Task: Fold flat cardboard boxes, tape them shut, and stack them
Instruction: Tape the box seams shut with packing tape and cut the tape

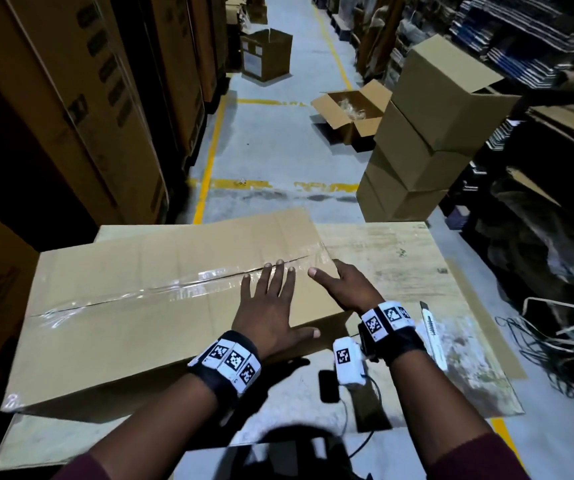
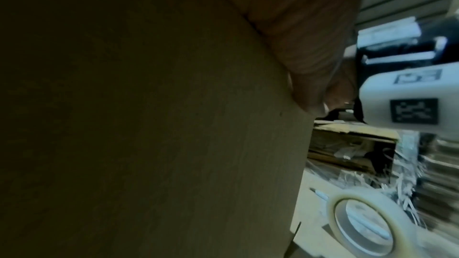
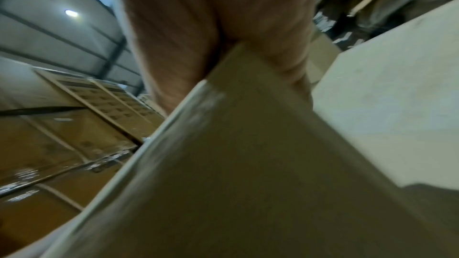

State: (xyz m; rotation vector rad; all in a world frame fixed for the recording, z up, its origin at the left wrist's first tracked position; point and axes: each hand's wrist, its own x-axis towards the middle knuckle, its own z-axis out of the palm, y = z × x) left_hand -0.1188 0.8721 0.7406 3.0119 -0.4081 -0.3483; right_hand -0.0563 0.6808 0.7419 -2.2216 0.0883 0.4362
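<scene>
Box [image 1: 147, 306]: lying at lower left of the head view on the surface [image 1: 399, 271], seam already taped
Left hand [image 1: 271, 306]: pressing flat, fingers spread
Right hand [image 1: 344, 289]: gripping its right edge
Stack [image 1: 424, 140]: standing upper right, awaiting this box
Remaining: probably lifting and stacking

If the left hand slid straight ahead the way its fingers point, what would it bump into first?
The left hand lies flat on the box, fingertips almost at the clear tape along the seam. It would probably cross that tape first, then more cardboard.
</scene>
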